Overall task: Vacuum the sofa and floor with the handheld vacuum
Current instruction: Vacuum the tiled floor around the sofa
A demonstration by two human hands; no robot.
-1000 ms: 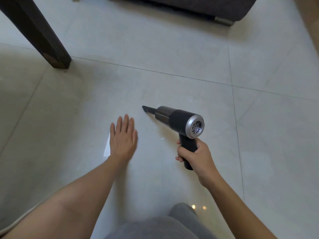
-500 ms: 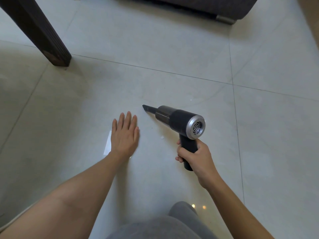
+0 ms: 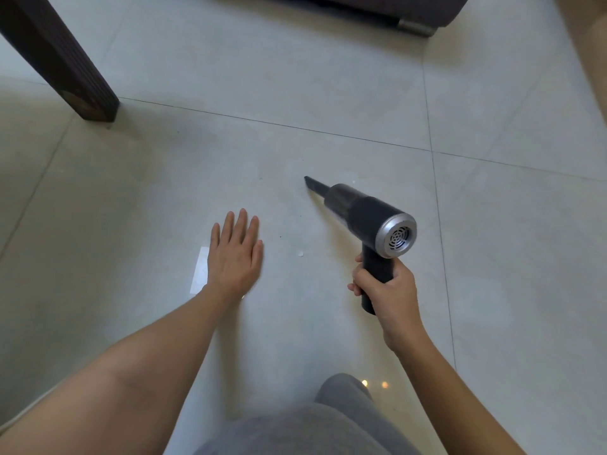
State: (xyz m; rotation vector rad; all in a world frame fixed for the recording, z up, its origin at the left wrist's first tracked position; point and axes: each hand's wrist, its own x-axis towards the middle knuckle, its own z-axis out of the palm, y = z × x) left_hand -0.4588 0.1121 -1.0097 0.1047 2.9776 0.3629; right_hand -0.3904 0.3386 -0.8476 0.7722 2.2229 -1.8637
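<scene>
Right hand (image 3: 389,292) grips a handheld vacuum (image 3: 368,221) by its handle, nozzle aimed far-left; left hand (image 3: 235,257) lies flat — fingers straight — over the tiled floor (image 3: 328,93).

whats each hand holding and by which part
Right hand grips the handheld vacuum by its handle. Left hand holds nothing, fingers straight.

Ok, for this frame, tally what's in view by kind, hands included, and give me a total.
Hands: 2, the left hand flat with straight fingers, the right hand gripping the vacuum's handle
Handheld vacuum: 1
Dark wooden furniture leg: 1
Sofa, partly in view: 1
White paper slip on the floor by the left hand: 1
Small white scrap on the tiles: 1
Total: 7
</scene>
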